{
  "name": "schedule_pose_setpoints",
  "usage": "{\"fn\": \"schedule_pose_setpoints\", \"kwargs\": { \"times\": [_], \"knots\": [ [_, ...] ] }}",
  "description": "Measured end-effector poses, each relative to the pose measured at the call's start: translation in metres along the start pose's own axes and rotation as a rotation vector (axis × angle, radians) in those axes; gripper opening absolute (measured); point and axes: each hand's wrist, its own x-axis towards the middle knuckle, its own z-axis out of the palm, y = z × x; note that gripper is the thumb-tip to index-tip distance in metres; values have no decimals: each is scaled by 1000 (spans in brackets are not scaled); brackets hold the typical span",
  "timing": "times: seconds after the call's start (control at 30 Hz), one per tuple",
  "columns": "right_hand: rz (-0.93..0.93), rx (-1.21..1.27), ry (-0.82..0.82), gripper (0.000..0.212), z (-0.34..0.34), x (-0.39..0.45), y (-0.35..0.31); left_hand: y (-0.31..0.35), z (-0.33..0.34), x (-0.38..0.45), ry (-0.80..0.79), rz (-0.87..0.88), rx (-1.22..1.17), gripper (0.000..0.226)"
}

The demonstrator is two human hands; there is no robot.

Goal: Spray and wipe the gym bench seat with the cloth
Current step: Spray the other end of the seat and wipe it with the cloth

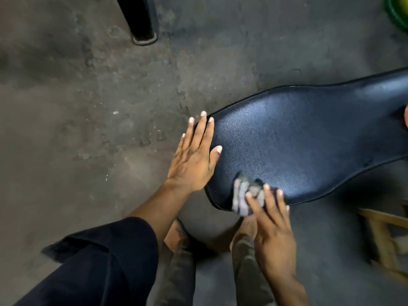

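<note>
Head view, looking down. Seat [309,138]: black padded, extending from centre to right edge, above concrete floor [77,118]. Left hand [194,160]: fingers straight and together, flat against left end of seat. Right hand [271,219]: fingers extended, pressing cloth [245,195] onto near edge of seat. Cloth: grey, bunched, blurred. Hands apart, left farther, right nearer. Dark sleeve [99,261] on left arm. Black post [141,18] far left. Wooden frame [382,235] near right. Feet [178,237] below seat.
</note>
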Motion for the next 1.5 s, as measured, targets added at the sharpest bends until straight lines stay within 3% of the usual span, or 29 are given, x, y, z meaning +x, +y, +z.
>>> {"fn": "schedule_pose_setpoints", "kwargs": {
  "times": [0.1,0.27,0.47,0.63,0.73,0.9,1.03,1.13,1.33,1.43,1.5],
  "knots": [
    [156,74,95,87,2,43,-28,-3,7,-10,9,-18,-24,77],
    [-80,-30,-24,74,15,70,-69,-10,13,-26,-2,8,-44,73],
    [-153,-87,-87,82,-3,33,-38,-10,11,-40,-31,-33,42,76],
    [-62,-37,-37,77,-16,131,-46,4,29,-45,69,-146,50,74],
    [-191,-91,-77,70,-7,179,-70,13,41,-49,138,-207,56,72],
    [-321,-102,-166,67,-11,133,-55,22,38,-51,95,-272,94,74],
    [-341,-103,-192,80,-26,90,-11,42,37,-49,110,-343,76,71],
    [-356,-99,-177,75,-35,115,-4,63,46,-49,151,-421,30,71],
    [-431,-123,-246,71,-29,218,-61,102,77,-67,206,-482,37,76],
    [-521,-151,-307,69,-25,208,-69,100,80,-71,176,-485,65,76],
    [-559,-141,-335,80,-28,181,-56,98,81,-72,147,-475,65,74]
  ]
}}
